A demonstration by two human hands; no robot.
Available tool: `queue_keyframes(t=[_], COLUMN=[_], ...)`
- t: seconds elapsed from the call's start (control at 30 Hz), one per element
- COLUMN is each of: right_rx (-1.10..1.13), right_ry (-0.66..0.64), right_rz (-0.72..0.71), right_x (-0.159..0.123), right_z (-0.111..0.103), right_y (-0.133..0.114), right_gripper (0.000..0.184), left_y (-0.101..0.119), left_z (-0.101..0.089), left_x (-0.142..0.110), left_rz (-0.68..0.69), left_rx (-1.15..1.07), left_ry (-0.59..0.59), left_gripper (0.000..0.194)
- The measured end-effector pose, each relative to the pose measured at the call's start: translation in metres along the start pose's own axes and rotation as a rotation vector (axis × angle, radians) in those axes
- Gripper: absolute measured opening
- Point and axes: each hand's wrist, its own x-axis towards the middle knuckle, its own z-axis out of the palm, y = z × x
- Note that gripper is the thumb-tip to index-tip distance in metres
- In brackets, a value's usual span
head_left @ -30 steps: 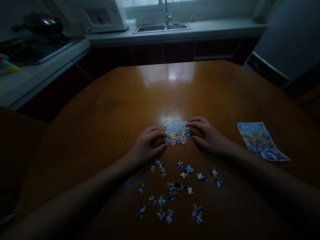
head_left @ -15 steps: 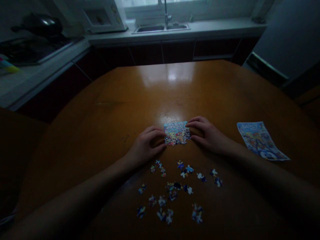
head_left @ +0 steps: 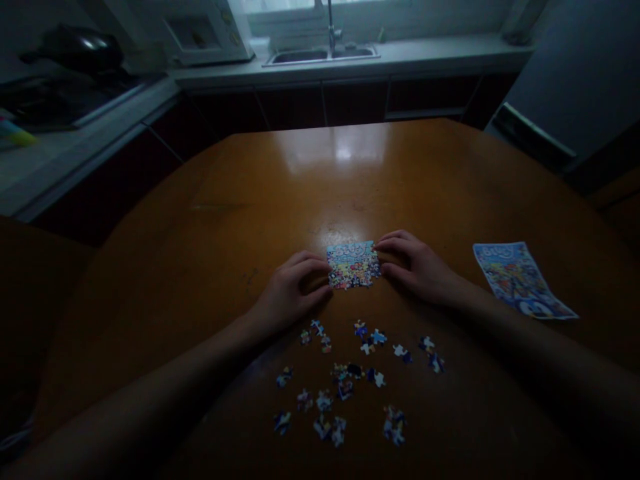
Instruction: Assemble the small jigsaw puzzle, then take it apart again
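A partly joined jigsaw puzzle (head_left: 353, 265) lies flat on the wooden table, pale blue along its top and crowded with small coloured figures below. At its left edge rests my left hand (head_left: 295, 287), thumb and forefinger apart, their tips touching the border. On the opposite side my right hand (head_left: 420, 267) has its fingertips at the upper right edge and its thumb lower down by the uneven right side. Neither hand has anything visible between its fingers. Nearer to me lie several loose jigsaw pieces (head_left: 345, 389), singly and in small clusters.
To the right lies a creased picture sheet (head_left: 520, 277) in similar colours. The wooden table (head_left: 240, 180) has a rounded outline. Beyond it are a counter with a sink (head_left: 327, 55), a microwave (head_left: 200, 33) and a wok (head_left: 83, 50) on a stove.
My right hand's fingers have eased slightly outward from the puzzle's right edge. My left hand and the loose pieces stay practically where they were.
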Motion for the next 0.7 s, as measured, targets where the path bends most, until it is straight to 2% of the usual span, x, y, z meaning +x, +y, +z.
queue_keyframes(t=[0.17, 0.37, 0.43, 0.57, 0.7], right_rx=[0.034, 0.109, 0.078, 0.014, 0.035], right_ry=[0.172, 0.410, 0.438, 0.408, 0.400], right_rz=[0.079, 0.253, 0.275, 0.238, 0.250], right_x=[0.002, 0.006, 0.007, 0.007, 0.008], right_z=[0.001, -0.004, -0.006, -0.007, -0.005], right_y=[0.004, 0.011, 0.010, 0.007, 0.009], right_gripper=[0.011, 0.013, 0.014, 0.017, 0.018], left_y=[-0.001, -0.005, -0.005, -0.006, -0.005], left_z=[0.000, 0.002, 0.003, 0.004, 0.005], left_x=[0.000, 0.000, 0.000, 0.000, 0.001], left_rz=[0.001, 0.050, 0.063, 0.067, 0.071], left_rx=[-0.018, -0.043, -0.043, -0.045, -0.048], left_ry=[0.012, 0.012, 0.009, 0.011, 0.025], left_gripper=[0.017, 0.012, 0.008, 0.007, 0.008])
